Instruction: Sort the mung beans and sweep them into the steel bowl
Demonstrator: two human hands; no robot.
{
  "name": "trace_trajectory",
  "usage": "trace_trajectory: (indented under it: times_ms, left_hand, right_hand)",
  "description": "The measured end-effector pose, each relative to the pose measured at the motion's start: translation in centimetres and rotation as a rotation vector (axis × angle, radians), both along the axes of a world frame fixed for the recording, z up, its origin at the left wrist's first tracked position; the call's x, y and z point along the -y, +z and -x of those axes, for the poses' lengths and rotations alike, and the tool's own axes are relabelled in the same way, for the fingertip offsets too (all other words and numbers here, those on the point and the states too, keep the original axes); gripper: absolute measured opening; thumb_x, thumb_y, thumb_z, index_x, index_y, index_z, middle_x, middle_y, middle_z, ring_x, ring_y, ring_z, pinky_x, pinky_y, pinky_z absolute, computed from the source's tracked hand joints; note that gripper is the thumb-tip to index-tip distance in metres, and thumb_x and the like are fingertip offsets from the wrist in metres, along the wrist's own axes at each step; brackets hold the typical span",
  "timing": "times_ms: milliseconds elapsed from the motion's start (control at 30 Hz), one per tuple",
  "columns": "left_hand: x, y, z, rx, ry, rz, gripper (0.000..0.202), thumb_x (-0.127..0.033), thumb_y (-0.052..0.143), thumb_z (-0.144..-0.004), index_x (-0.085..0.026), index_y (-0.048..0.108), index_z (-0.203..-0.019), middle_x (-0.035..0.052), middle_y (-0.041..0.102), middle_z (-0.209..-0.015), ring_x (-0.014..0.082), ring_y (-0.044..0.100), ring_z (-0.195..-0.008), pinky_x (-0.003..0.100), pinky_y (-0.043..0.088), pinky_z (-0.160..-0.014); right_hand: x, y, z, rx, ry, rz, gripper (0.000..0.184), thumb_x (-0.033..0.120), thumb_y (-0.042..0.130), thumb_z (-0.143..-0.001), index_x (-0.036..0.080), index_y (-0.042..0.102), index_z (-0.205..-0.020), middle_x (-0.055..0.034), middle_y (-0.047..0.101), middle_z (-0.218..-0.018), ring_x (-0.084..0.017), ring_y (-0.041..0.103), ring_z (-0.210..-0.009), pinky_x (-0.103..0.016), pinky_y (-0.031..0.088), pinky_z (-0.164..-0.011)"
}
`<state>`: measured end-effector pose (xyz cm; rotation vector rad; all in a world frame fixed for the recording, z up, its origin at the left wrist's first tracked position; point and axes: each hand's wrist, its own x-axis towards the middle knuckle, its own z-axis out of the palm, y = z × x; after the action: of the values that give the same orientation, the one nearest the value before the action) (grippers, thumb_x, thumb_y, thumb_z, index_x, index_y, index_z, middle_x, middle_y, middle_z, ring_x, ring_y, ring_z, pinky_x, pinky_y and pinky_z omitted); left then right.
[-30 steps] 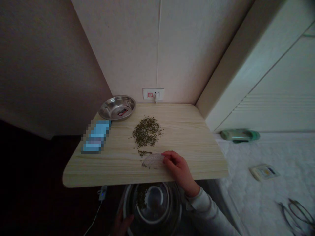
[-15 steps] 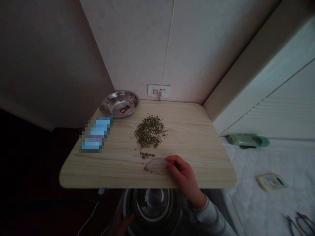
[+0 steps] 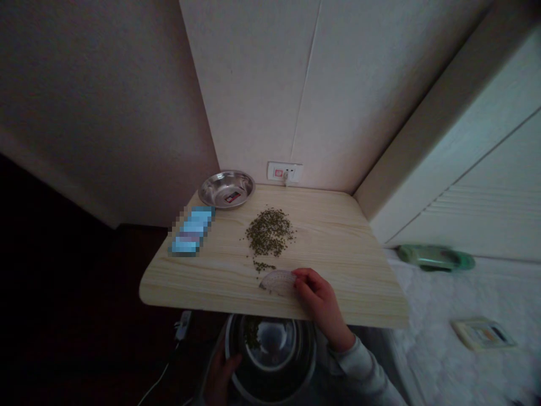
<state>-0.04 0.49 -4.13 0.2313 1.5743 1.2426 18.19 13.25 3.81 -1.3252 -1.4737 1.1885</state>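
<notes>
Between the thumb and fingers of my right hand [image 3: 316, 292] is a clear plastic protractor [image 3: 275, 282], low over the front part of the wooden table [image 3: 181, 285]. A loose pile of small green beans [image 3: 270, 231] lies just beyond it, with a smaller strip of beans [image 3: 264, 266] close to its curved edge. Below the table's front edge, my left hand [image 3: 222, 369] grips the left rim of a metal bowl [image 3: 296, 376]. Some green beans [image 3: 252, 331] rest inside that bowl, on its left side.
A second metal bowl [image 3: 227, 190] with a label inside stands at the table's back left. Beside it lies a phone with a blurred screen [image 3: 192, 231]. A wall socket [image 3: 284, 171] is behind. A green bottle [image 3: 435, 257] and a boxy pale object [image 3: 482, 334] lie on the white bedding at right.
The camera view has turned, so the table sits further right and slightly smaller. My right hand still holds the protractor by the small strip of beans, and my left hand keeps the bowl.
</notes>
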Motion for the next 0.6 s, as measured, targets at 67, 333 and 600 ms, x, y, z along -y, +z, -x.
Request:
trace_trajectory:
  times_ms: [67,333,600]
  left_hand:
    - [0.1,-0.2,0.1,0.012,-0.016,-0.006,0.045,-0.028,0.062,-0.050,-0.016,0.060,-0.093,0.0084,0.060,-0.100,0.0291,0.043,-0.106,0.040,0.030,-0.090]
    - [0.3,-0.1,0.0,0.032,-0.062,-0.153,0.045,-0.028,0.059,-0.055,-0.016,0.057,-0.098,0.0086,0.062,-0.095,0.0265,0.045,-0.104,0.038,0.034,-0.086]
    - [0.0,2.1,-0.4,0.222,-0.003,-0.266,0.011,-0.018,0.056,-0.055,-0.016,0.055,-0.065,-0.0008,0.059,-0.056,0.0169,0.058,-0.065,0.028,0.044,-0.062]
  right_hand:
    - [0.0,0.0,0.0,-0.002,-0.008,-0.015,0.019,0.027,0.047,-0.070,0.017,0.056,-0.083,0.0003,0.051,-0.064,-0.012,0.045,-0.061,-0.023,0.036,-0.057]
    - [-0.3,-0.4,0.0,-0.033,-0.027,-0.116,0.018,0.026,0.047,-0.067,0.017,0.056,-0.080,0.0014,0.051,-0.062,-0.011,0.046,-0.061,-0.023,0.035,-0.058]
    - [-1.2,-0.2,0.1,-0.025,-0.077,-0.195,0.022,0.024,0.043,-0.063,0.016,0.056,-0.079,0.0023,0.052,-0.059,-0.010,0.044,-0.055,-0.023,0.035,-0.056]
